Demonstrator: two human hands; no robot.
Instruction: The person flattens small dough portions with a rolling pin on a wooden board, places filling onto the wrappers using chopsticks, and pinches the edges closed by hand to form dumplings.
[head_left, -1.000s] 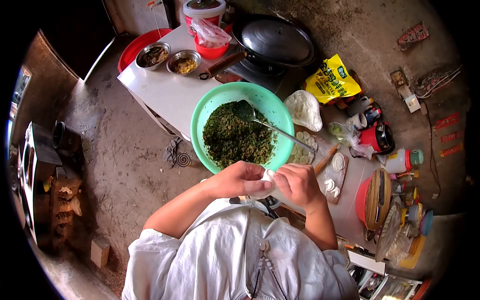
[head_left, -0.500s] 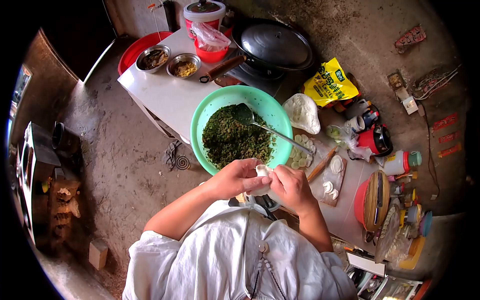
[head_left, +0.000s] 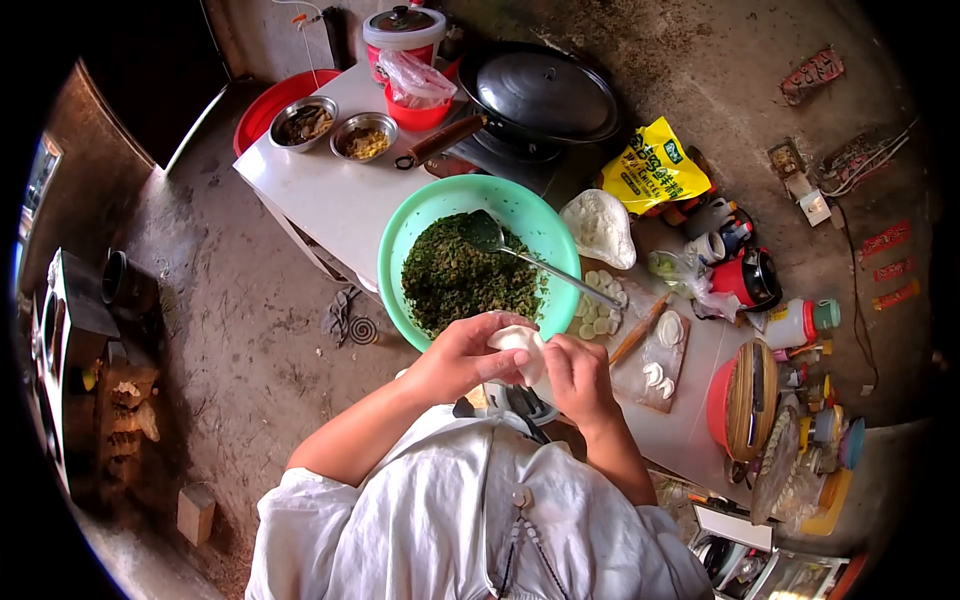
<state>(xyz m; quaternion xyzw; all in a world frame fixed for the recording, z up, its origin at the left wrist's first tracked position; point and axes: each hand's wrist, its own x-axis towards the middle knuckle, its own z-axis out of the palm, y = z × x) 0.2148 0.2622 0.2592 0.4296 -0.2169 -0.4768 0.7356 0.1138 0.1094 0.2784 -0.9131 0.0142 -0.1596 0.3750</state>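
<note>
A white piece of dough (head_left: 520, 350) is held between my two hands, just below the green bowl (head_left: 553, 222). My left hand (head_left: 468, 358) is curled round its left side, with the thumb across its front. Fingers of my right hand (head_left: 580, 378) pinch its right edge. Chopped green-brown filling (head_left: 455, 280) lies in the bowl, and a metal spoon (head_left: 560, 272) rests in it with its handle over the right rim. Right of my hands, a board (head_left: 628, 378) bears a rolling pin (head_left: 640, 330), a flat dough round (head_left: 670, 328) and folded white dumplings (head_left: 655, 378).
Small dough pieces (head_left: 598, 305) and a flour bag (head_left: 600, 228) lie right of the bowl. Beyond are a yellow packet (head_left: 655, 170), a lidded wok (head_left: 545, 92) and two metal bowls (head_left: 364, 137). A red basin with a woven lid (head_left: 745, 400) stands at the right.
The dough between my hands has opened out and shows more of its white surface. My right hand has shifted slightly down. The whole view has shifted a little.
</note>
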